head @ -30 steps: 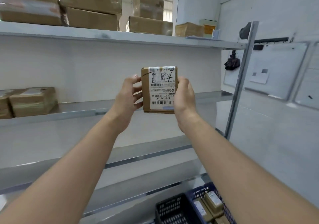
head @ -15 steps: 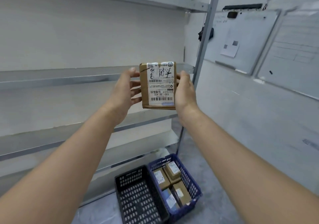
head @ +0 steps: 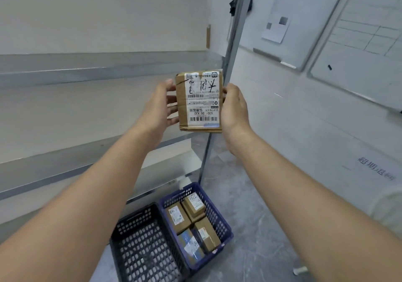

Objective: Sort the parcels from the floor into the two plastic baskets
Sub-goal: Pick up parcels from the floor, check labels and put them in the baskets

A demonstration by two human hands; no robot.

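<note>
A small brown cardboard parcel (head: 199, 102) with a white shipping label and black handwriting is held up in front of me at chest height. My left hand (head: 159, 111) grips its left edge and my right hand (head: 235, 110) grips its right edge. Down on the floor stand two plastic baskets side by side. The black basket (head: 121, 234) on the left holds nothing I can see. The blue basket (head: 214, 211) on the right holds several small brown parcels (head: 177, 216).
Grey metal shelves (head: 87, 73) run along the left, with an upright post (head: 230, 49) just behind the parcel. Whiteboards (head: 304, 20) hang on the right wall. The floor (head: 261, 227) is grey and marbled.
The view has tilted down: the upper shelves with boxes have left the frame and both baskets now show in full. The parcel stays held between both hands, slightly lower.
</note>
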